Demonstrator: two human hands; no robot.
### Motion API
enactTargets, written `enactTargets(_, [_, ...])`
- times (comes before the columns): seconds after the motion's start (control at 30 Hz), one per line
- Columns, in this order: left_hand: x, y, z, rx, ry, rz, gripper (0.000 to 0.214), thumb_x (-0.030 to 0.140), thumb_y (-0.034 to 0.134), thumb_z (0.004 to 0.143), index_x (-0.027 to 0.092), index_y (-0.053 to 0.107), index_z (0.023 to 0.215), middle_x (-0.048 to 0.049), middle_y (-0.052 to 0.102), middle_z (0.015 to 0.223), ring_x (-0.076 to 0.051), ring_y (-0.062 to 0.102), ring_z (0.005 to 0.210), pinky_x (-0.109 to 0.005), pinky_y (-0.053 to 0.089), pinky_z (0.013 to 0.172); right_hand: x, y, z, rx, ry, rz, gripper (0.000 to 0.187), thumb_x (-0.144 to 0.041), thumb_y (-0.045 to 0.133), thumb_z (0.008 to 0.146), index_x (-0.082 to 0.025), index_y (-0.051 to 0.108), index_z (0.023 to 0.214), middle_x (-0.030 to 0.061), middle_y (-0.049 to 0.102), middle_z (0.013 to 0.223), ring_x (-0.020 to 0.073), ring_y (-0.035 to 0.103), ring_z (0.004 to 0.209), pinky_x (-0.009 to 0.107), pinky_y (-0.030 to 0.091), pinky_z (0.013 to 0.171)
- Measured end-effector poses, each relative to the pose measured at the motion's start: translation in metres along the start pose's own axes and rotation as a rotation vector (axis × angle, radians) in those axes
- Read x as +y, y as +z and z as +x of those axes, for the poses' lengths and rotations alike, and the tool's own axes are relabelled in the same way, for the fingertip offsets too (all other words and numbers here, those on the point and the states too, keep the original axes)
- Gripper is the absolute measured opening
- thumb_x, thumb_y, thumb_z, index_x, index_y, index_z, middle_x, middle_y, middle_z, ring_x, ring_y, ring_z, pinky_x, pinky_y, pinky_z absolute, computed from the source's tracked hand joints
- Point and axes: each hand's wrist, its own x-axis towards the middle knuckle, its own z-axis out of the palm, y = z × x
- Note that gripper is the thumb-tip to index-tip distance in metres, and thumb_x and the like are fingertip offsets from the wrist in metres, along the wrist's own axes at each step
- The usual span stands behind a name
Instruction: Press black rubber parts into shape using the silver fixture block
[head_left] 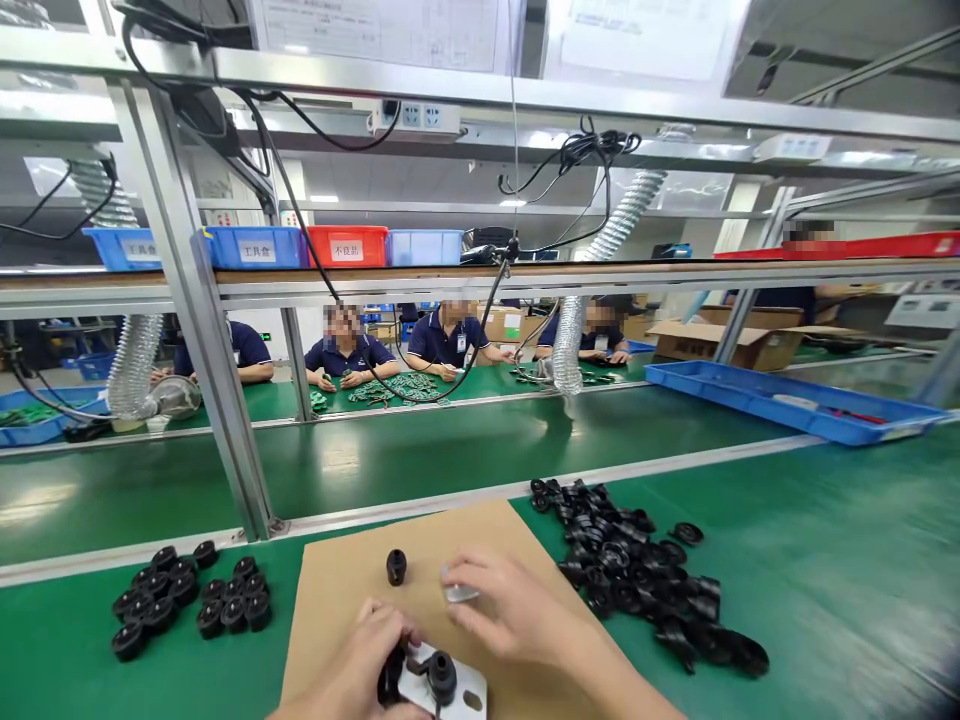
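Note:
My left hand (371, 655) is closed around the left side of a silvery metal plate (471, 682), low in the middle of the view. The plate has an oval hole, and a black ribbed plastic piece (442, 675) stands upright on it. More black material shows under my left fingers, partly hidden by them. To the right, my right hand (510, 610) hovers over the cardboard, fingers curled around a small silvery piece (460, 592); its kind is unclear. A separate black plastic piece (397, 567) stands on the cardboard beyond my left hand.
A brown cardboard sheet (337, 580) lies on the green bench. Black round parts (161, 590) stand grouped at left; a loose heap of black parts (622, 560) lies at right. A metal post (202, 300) rises at left. A blue tray (787, 400) sits farther back. Several co-workers sit opposite.

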Motion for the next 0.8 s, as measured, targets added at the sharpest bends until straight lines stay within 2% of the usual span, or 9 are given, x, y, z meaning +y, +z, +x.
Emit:
enactTargets(0.1, [0.005,-0.002,0.000,-0.005,-0.043,-0.036,0.056,0.066,0.086,0.082,0.023,0.060,0.108,-0.0075,0.070,0.105,-0.027,0.058,0.095,-0.034,0.044,0.082,-0.004,0.024,-0.007,-0.036,-0.135,0.051,0.033,-0.051,0.082,0.083,-0.023,0.072,0.097,0.0005,0.071,0.082,0.0194,0.063,0.073,0.031,0.046,0.072])
enactTargets(0.17, [0.007,-0.004,0.000,-0.011,-0.039,-0.045,0.055,0.065,0.086,0.082,0.023,0.060,0.106,-0.0070,0.071,0.104,-0.026,0.059,0.094,-0.033,0.044,0.080,-0.007,0.038,-0.008,-0.029,-0.191,-0.015,0.039,-0.056,0.086,0.076,-0.023,0.070,0.088,-0.0003,0.069,0.076,0.0185,0.060,0.066,0.031,0.040,0.065])
enactTargets(0.23, [0.006,-0.004,0.001,-0.022,-0.022,-0.048,0.052,0.064,0.084,0.084,0.023,0.059,0.104,-0.0066,0.072,0.102,-0.026,0.060,0.092,-0.033,0.044,0.080,-0.011,0.043,-0.007,0.052,-0.214,-0.025,0.035,-0.052,0.084,0.075,-0.023,0.067,0.085,-0.0013,0.068,0.073,0.0175,0.058,0.061,0.030,0.037,0.060])
enactTargets(0.37, [-0.005,0.000,0.000,-0.008,-0.015,-0.029,0.050,0.067,0.079,0.088,0.024,0.062,0.106,-0.0068,0.073,0.100,-0.026,0.060,0.092,-0.032,0.044,0.079,-0.025,0.028,-0.005,0.361,-0.209,0.060,0.025,-0.043,0.075,0.088,-0.022,0.066,0.098,0.0005,0.067,0.078,0.0185,0.062,0.066,0.030,0.044,0.063])
enactTargets(0.47, [-0.016,0.005,-0.001,0.006,0.025,-0.020,0.055,0.073,0.075,0.087,0.023,0.063,0.105,-0.0087,0.073,0.099,-0.026,0.061,0.090,-0.032,0.045,0.078,-0.033,0.016,-0.002,0.495,-0.223,-0.058,0.015,-0.032,0.066,0.097,-0.021,0.064,0.106,0.0048,0.069,0.085,0.0217,0.067,0.075,0.031,0.048,0.065])
enactTargets(0.6, [-0.022,0.010,-0.001,-0.001,-0.021,-0.033,0.054,0.075,0.071,0.092,0.023,0.066,0.109,-0.0091,0.075,0.102,-0.026,0.064,0.093,-0.033,0.050,0.082,-0.034,0.018,0.001,0.589,-0.193,-0.074,0.027,-0.027,0.065,0.097,-0.022,0.062,0.123,0.0089,0.074,0.096,0.0247,0.071,0.082,0.034,0.053,0.067])
enactTargets(0.67, [-0.020,0.008,-0.001,-0.018,-0.045,-0.038,0.056,0.075,0.074,0.089,0.025,0.068,0.112,-0.0090,0.075,0.102,-0.026,0.066,0.092,-0.033,0.053,0.081,-0.032,0.022,0.002,0.575,-0.129,-0.038,0.026,-0.025,0.068,0.092,-0.024,0.064,0.117,0.0067,0.072,0.091,0.0241,0.069,0.076,0.033,0.051,0.064])
enactTargets(0.73, [-0.015,0.004,-0.004,-0.009,-0.004,-0.045,0.058,0.075,0.076,0.088,0.026,0.067,0.117,-0.0096,0.074,0.102,-0.027,0.068,0.089,-0.035,0.056,0.080,-0.029,0.024,0.003,0.544,-0.090,-0.007,0.021,-0.023,0.068,0.090,-0.025,0.065,0.111,0.0040,0.070,0.086,0.0222,0.067,0.072,0.032,0.049,0.062])
enactTargets(0.8, [-0.009,-0.002,-0.007,0.086,0.082,-0.027,0.053,0.071,0.071,0.094,0.027,0.065,0.121,-0.0107,0.072,0.103,-0.028,0.069,0.090,-0.039,0.059,0.082,-0.026,0.024,0.003,0.564,-0.096,0.013,0.024,-0.024,0.067,0.092,-0.024,0.064,0.116,0.0054,0.071,0.092,0.0220,0.069,0.077,0.032,0.051,0.066])
